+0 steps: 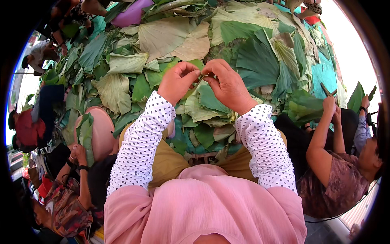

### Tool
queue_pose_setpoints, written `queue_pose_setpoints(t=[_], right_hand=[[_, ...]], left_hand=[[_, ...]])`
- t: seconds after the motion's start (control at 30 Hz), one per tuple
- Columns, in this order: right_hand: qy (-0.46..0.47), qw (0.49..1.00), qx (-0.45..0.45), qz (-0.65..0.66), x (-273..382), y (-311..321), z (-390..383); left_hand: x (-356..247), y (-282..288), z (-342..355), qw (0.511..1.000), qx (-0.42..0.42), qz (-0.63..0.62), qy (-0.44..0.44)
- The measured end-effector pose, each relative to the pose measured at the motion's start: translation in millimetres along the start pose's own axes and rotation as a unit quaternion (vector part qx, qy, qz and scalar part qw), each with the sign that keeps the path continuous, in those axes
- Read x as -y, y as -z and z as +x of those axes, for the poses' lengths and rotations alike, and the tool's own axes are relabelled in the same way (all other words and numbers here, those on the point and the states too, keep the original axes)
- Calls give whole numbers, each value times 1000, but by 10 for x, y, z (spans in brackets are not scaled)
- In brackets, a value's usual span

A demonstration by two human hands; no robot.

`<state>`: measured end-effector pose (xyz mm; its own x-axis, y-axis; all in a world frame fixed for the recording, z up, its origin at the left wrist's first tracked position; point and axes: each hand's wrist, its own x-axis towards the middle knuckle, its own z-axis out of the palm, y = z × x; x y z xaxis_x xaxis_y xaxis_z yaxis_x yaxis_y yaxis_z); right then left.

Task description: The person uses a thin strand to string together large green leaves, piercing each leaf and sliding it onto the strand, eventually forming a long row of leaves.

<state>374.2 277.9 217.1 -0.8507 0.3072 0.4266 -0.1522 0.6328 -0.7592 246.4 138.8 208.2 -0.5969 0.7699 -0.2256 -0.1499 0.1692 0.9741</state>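
Observation:
Both my hands are raised over a wide heap of large lotus leaves [164,38], their fingertips almost touching. A thin greenish strip [198,84], perhaps a stem or a leaf edge, runs down between them. My left hand [177,82] pinches its upper end between thumb and forefinger. On the other side my right hand [228,86] is also closed on it, thumb against forefinger. Most of the strip is hidden by the fingers. Behind and below the hands lie green leaves and pale, dried ones, overlapping.
To the left stands a pink round basin [100,132]; a purple one [132,13] sits among leaves at the far side. People sit close on both sides, one at right holding a green leaf [304,105]. Turquoise sheeting [323,75] shows under the heap.

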Motion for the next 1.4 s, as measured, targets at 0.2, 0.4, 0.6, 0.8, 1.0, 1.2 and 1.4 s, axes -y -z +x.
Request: queue_pose_setpoints(t=[0.2,0.4,0.6,0.8,1.0,1.2,1.4], right_hand=[[22,993,74,-85,-228,78,-184],[37,897,296,-326,-702,-28,-753],[-65,807,452,-374,-818,-29,-969],[-123,986,96,58,-205,-124,-292],[-277,906,22,320,39,-63,-84],[-317,908,-1,274,96,-5,-82],[-277,932,28,233,234,-30,-75]], left_hand=[[-97,123,-4,999,-48,18,-19],[-187,179,-2,996,-75,-28,-28],[-197,203,-31,997,-69,-21,-29],[-160,153,2,999,-38,-18,-29],[-239,377,209,992,113,45,-27],[769,1589,834,980,-44,131,143],[2143,2339,797,828,-28,516,219]])
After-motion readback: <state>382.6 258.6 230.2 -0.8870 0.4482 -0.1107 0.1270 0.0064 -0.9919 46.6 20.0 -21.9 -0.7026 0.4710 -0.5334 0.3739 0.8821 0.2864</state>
